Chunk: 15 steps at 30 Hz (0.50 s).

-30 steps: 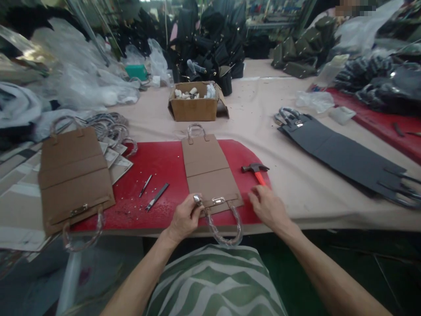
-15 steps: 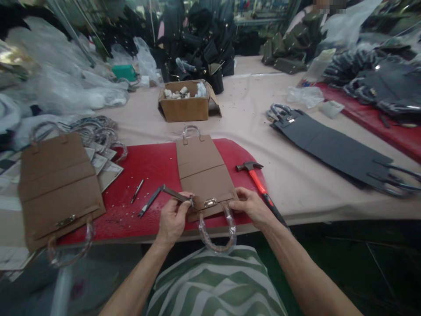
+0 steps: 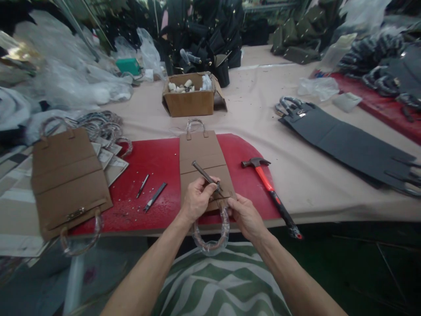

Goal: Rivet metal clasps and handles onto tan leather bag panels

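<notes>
A flat brown bag panel (image 3: 199,150) lies before me, with a plastic-wrapped handle (image 3: 225,221) at its near end and another at its far end. My left hand (image 3: 197,199) is closed round a metal punch (image 3: 203,170), which slants over the panel's near part. The metal clasp there is mostly hidden behind my fingers. At the near right corner my right hand (image 3: 246,215) pinches the panel's edge between thumb and fingers. To the right rests a claw hammer (image 3: 263,177) with a red and black handle.
Under the panel is a red mat (image 3: 158,158) bearing a utility knife (image 3: 155,197), a thin metal tool (image 3: 142,186) and small bits. Another brown panel (image 3: 67,166) lies left. Farther off stand a cardboard box (image 3: 190,104) and a dark grey panel (image 3: 345,140).
My left hand has moved right with the punch, from the panel's left edge to over the clasp. My right hand stays at the near right corner. The view has shifted slightly.
</notes>
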Each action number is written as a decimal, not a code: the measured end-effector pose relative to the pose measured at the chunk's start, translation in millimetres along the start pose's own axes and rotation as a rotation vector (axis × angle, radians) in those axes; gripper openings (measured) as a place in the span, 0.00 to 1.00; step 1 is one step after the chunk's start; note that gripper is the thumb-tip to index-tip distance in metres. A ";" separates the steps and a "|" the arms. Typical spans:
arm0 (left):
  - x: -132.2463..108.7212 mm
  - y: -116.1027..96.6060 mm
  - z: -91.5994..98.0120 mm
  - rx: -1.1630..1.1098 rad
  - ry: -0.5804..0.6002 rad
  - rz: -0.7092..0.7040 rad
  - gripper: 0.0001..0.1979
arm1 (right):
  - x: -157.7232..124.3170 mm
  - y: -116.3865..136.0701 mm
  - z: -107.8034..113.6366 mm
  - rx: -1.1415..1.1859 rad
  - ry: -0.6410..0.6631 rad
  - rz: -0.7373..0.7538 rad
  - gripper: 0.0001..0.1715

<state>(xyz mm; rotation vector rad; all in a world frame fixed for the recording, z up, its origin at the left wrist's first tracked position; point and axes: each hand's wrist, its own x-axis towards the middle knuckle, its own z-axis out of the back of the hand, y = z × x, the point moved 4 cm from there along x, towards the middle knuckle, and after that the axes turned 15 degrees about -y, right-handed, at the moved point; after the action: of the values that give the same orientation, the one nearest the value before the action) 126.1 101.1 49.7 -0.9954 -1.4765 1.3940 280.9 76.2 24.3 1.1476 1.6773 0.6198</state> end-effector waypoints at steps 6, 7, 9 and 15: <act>0.5 -2.5 2.9 -0.012 -0.013 -0.030 0.10 | 4.5 -12.3 0.7 -0.014 -0.084 0.084 0.20; 1.2 -2.2 4.1 -0.018 -0.020 -0.020 0.10 | 5.2 -13.2 0.7 -0.002 -0.069 0.082 0.19; 2.5 -1.4 6.7 -0.051 -0.031 0.007 0.11 | 6.1 -12.9 -0.2 0.027 -0.003 0.079 0.18; 0.1 -2.4 11.7 -0.127 -0.045 0.024 0.10 | 9.3 -9.8 -3.2 0.125 0.138 0.056 0.19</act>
<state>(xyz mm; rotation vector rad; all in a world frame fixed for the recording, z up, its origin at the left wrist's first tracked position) 115.0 97.4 51.9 -1.0693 -1.6078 1.3615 273.2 80.7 13.6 1.2689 1.8270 0.6493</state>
